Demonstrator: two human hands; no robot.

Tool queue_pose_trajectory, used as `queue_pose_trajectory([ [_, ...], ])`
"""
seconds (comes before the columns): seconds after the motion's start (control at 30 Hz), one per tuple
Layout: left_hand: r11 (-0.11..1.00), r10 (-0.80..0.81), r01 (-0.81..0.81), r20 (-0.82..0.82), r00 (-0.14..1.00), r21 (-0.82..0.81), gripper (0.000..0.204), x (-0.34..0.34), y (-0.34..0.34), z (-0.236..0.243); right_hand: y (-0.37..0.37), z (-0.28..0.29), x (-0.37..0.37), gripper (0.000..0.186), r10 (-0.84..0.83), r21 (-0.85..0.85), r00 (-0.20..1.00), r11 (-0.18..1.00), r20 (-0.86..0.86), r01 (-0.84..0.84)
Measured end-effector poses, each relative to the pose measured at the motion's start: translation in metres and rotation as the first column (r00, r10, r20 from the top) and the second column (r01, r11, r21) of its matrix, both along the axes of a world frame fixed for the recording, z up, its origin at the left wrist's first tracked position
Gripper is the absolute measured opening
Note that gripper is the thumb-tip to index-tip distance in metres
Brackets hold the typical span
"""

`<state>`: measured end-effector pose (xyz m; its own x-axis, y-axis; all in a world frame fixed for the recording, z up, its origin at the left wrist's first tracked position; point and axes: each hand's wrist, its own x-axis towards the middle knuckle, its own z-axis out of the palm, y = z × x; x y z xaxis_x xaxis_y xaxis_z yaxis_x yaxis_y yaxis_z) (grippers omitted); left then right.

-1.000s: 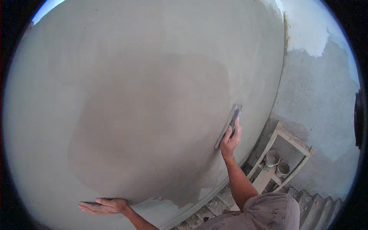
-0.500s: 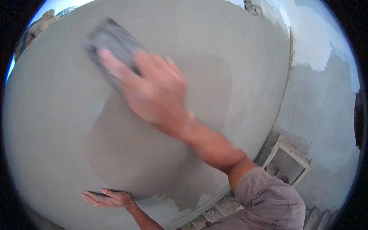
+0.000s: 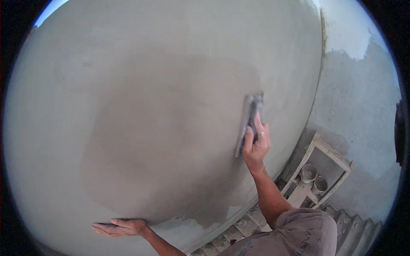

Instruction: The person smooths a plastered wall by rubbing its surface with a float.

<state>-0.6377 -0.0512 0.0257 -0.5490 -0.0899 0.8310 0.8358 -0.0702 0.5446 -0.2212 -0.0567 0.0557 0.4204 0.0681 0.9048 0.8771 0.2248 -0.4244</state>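
Note:
A large wall [image 3: 183, 30] of smooth grey-green plaster fills most of the view. A broad darker, damp-looking patch [image 3: 162, 141] spreads over its middle. On the right border of that patch, my right hand [image 3: 256, 143] grips a plastering trowel [image 3: 248, 121], its long narrow blade standing nearly upright against the wall. The fingers wrap around the handle, which they partly hide. Low at the left, my left hand [image 3: 121, 227] lies stretched out against the wall, holding nothing, fingers extended.
At the lower right a wooden frame stand [image 3: 335, 158] carries two small buckets [image 3: 308, 173]. A second wall [image 3: 358, 106], patchy grey and white, meets the plastered one at a corner. Stairs [image 3: 354, 232] show at the bottom right, and rough blocks [image 3: 245, 224] run along the wall's foot.
My right hand has swept the trowel from the upper left across to the right and down, turning it more upright. The dark patch now reaches farther up and left. My left hand stays put.

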Motion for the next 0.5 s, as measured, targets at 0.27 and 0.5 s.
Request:
queue_pose_trajectory([
  [0.27, 0.999, -0.001, 0.001, -0.017, 1.0, 0.035, 0.064, -0.001, 0.0, 0.001, 0.0, -0.073, -0.014, 0.046, 0.066, 0.158, 0.966, 0.987, -0.251, -0.027],
  [0.5, 1.0, -0.003, 0.003, 0.027, 1.0, -0.01, 0.063, 0.004, -0.002, 0.002, -0.001, 0.094, -0.032, 0.05, 0.04, -0.035, 0.86, 0.999, 0.508, -0.025],
])
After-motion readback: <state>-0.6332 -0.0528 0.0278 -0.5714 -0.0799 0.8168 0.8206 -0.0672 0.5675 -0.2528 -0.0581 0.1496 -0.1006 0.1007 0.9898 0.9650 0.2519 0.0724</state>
